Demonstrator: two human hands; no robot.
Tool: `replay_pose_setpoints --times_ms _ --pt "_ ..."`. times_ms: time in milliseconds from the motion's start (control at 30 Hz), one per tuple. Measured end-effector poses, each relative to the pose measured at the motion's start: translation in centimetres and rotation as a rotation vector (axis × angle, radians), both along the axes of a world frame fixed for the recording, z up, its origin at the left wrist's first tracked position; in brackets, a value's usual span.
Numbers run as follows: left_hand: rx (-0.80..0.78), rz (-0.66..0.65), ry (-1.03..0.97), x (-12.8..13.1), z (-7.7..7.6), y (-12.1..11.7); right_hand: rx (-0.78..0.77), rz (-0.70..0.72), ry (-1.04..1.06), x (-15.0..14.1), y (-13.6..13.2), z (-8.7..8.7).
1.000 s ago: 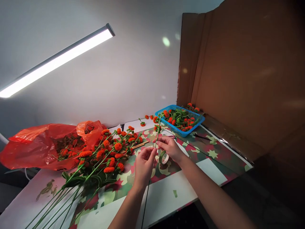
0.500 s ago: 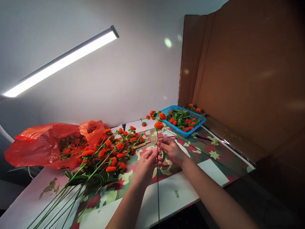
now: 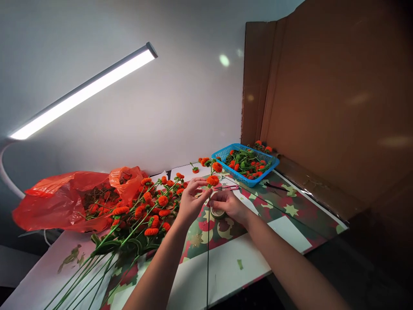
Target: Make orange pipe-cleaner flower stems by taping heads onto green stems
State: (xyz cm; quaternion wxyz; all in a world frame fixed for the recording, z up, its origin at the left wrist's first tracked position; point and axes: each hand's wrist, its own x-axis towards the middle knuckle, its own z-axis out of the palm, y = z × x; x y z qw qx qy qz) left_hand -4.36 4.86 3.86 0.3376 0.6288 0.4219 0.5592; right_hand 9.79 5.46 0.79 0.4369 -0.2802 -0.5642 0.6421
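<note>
An artificial flower stem (image 3: 208, 241) stands upright between my hands, a long thin dark wire with orange fuzzy blooms (image 3: 212, 180) and green bits at its top. My left hand (image 3: 192, 201) has its thumb and fingers at the stem just under the lowest bloom. Lower down, my right hand (image 3: 229, 206) pinches the stem between thumb and fingers. A roll of green tape (image 3: 218, 212) hangs beneath the right fingers; its tape end is too small to make out.
Finished-looking orange flowers (image 3: 163, 201) on long green stems lie at left, beside a red plastic bag (image 3: 58, 202). A blue basket (image 3: 247, 182) of flower pieces stands behind. Pink-handled scissors (image 3: 227, 187) lie nearby. A lamp (image 3: 87, 92) and cardboard wall (image 3: 322, 94) border the table.
My left hand has moved up from the tape to just below the lowest bloom. My right hand has dropped slightly, and the flower stem sits a little lower. The view has shifted slightly.
</note>
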Motion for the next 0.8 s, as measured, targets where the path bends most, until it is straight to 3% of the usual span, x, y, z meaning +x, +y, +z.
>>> replay_pose_setpoints --times_ms 167,367,533,800 --pt "-0.105 -0.137 -0.154 -0.2 -0.4 -0.3 -0.011 0.032 0.018 0.0 -0.2 0.2" --pt "-0.066 -0.098 -0.101 -0.3 -0.4 -0.5 -0.001 0.056 -0.002 -0.1 -0.2 -0.1" --pt "0.062 0.139 0.047 -0.2 -0.3 -0.6 -0.022 0.060 -0.026 -0.1 0.0 -0.4" --pt "0.395 0.027 0.422 -0.6 1.3 -1.0 0.018 0.102 -0.052 0.0 0.0 -0.4"
